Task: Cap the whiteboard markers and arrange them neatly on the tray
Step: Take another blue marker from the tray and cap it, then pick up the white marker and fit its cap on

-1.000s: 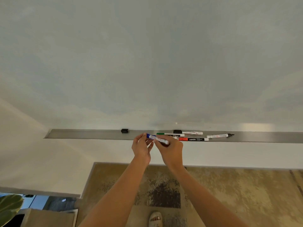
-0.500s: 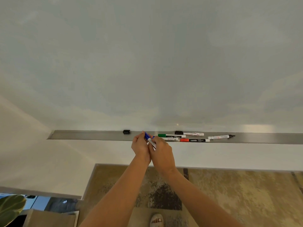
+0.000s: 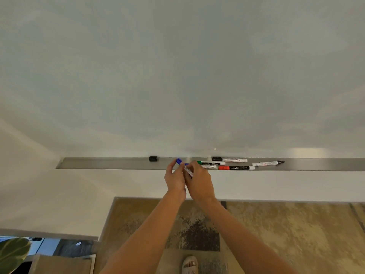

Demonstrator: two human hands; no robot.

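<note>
A long grey metal tray [image 3: 110, 163] runs along the bottom of the whiteboard. Just in front of it, my left hand [image 3: 174, 179] and my right hand [image 3: 199, 183] together hold a blue-capped marker [image 3: 184, 167], tilted with its cap up and to the left. On the tray lie a green-capped marker [image 3: 211, 163], a black-capped marker [image 3: 229, 159], a red-capped marker [image 3: 236, 168] and an uncapped black marker [image 3: 267, 163] with its tip bare. A loose black cap [image 3: 153, 158] sits on the tray to the left.
The whiteboard [image 3: 177, 76] fills the upper view. Below the tray is a white wall, then a patterned brown carpet [image 3: 276, 234] with my sandalled foot [image 3: 189, 265]. A plant leaf [image 3: 11, 254] and a box sit at bottom left.
The blue marker has turned from lying nearly level to tilted steeply, cap up-left. Both hands have drawn closer together and shifted slightly left.
</note>
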